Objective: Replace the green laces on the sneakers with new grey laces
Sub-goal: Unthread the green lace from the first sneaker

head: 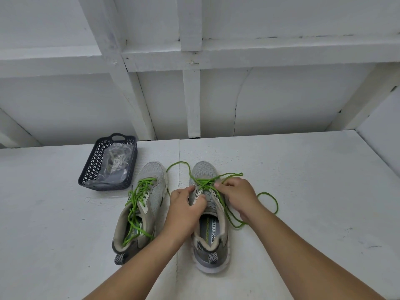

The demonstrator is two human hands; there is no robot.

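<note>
Two grey sneakers stand side by side. On the right sneaker point(208, 213), the left hand point(186, 204) pinches the eyelet edge while the right hand point(236, 194) pinches its loosened green lace point(229, 221). The left sneaker point(140, 208) is fully laced. One basket point(86, 176), beyond the left sneaker, holds bagged grey laces point(115, 165).

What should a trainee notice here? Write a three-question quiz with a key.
1. True or false: the left shoe is still fully laced in green.
2. Which hand pinches the green lace near the toe: A left hand, B right hand?
3. Fill in: the bag of laces lies in the ____.

Key: 1 true; 2 B, while the left hand grips the right shoe at its eyelets; 3 basket.
</note>
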